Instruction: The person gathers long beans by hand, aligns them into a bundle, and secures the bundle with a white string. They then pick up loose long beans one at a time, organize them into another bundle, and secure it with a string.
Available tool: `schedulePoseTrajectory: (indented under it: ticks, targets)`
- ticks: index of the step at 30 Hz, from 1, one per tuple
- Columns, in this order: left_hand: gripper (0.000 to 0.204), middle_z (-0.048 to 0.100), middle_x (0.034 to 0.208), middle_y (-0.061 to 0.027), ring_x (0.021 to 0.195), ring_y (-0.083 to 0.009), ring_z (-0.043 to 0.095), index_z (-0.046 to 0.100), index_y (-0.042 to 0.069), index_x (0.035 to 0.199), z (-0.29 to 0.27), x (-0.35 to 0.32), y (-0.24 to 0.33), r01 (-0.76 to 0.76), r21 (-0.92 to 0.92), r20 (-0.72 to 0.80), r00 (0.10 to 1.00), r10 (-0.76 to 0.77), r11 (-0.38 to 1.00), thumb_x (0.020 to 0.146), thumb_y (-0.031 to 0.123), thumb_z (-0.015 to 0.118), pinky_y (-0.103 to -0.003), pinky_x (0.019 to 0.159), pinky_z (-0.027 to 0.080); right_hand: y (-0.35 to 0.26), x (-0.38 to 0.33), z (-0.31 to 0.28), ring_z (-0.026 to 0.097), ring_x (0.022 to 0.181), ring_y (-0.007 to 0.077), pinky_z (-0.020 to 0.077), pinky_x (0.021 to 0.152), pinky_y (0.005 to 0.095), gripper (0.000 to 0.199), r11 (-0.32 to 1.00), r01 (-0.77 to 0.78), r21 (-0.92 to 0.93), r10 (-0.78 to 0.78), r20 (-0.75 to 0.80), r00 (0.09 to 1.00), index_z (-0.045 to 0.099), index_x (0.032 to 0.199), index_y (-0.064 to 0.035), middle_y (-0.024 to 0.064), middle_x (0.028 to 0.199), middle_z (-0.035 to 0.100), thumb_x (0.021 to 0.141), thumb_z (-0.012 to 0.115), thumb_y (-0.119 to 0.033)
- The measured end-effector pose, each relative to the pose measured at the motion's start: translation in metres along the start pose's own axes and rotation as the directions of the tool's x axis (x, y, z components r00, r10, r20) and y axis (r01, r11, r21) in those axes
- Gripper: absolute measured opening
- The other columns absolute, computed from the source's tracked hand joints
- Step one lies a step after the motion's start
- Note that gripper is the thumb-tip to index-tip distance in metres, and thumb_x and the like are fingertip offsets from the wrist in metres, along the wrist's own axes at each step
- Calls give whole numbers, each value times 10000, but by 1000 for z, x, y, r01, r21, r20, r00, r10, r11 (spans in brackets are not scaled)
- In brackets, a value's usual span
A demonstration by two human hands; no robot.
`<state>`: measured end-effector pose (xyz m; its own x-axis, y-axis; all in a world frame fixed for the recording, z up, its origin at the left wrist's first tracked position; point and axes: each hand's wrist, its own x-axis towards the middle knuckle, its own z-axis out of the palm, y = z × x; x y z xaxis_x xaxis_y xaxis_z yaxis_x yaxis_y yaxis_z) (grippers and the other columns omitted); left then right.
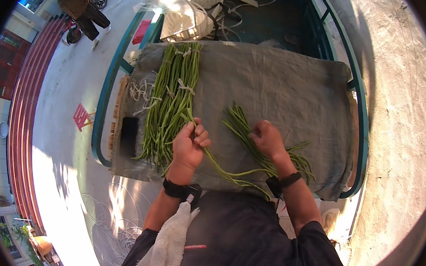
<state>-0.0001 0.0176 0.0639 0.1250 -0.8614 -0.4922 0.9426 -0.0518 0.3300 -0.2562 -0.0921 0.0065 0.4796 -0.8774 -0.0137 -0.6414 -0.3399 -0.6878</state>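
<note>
My left hand point(190, 142) is closed around a few long green beans point(212, 162), whose pale ends stick up past my fingers while the rest trail down to the right toward my body. Just left of it lie several bundles of long green beans point(167, 109), bound with white ties point(185, 87). My right hand point(268, 139) is over a loose pile of beans point(239, 119) on the grey cloth point(277, 83). Its fingers are bent together in a pinch; what they grip, if anything, is hidden.
Loose white ties point(141, 91) and a black flat object point(129, 135) lie left of the bundles. Green rails point(107, 89) flank the cloth-covered cart; white bags point(186, 23) fill its far left. A person point(78, 5) stands far left, beyond a red stool point(80, 117).
</note>
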Motion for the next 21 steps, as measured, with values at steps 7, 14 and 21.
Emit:
schedulePoseTrajectory:
  ticks: [7,14,21]
  targets:
    - [206,444,802,-2,621,-114,393,555,82,1146,-2,-1,-1,-5,-1,11,1000,5,1000,1109,212,400,-288,587,365,13,6,11,654,852,424,521,760,473,235,987,-95,132,88,59,994,672,932,-9,196,916,689,812,727,-203]
    - [198,484,833,-10,656,-124,419,552,69,1177,-3,5,-10,-3,65,-35,999,5,998,1101,197,422,-304,611,382,31,16,9,622,714,193,499,676,360,247,854,-231,467,228,63,972,657,901,17,94,781,675,856,707,-221]
    - [189,539,878,-13,722,-152,474,553,79,1193,8,13,-22,-55,189,29,998,51,980,1095,193,440,-334,676,415,-43,19,-35,533,710,48,431,630,235,147,710,-107,696,45,107,993,616,944,-54,-23,780,596,954,656,-195]
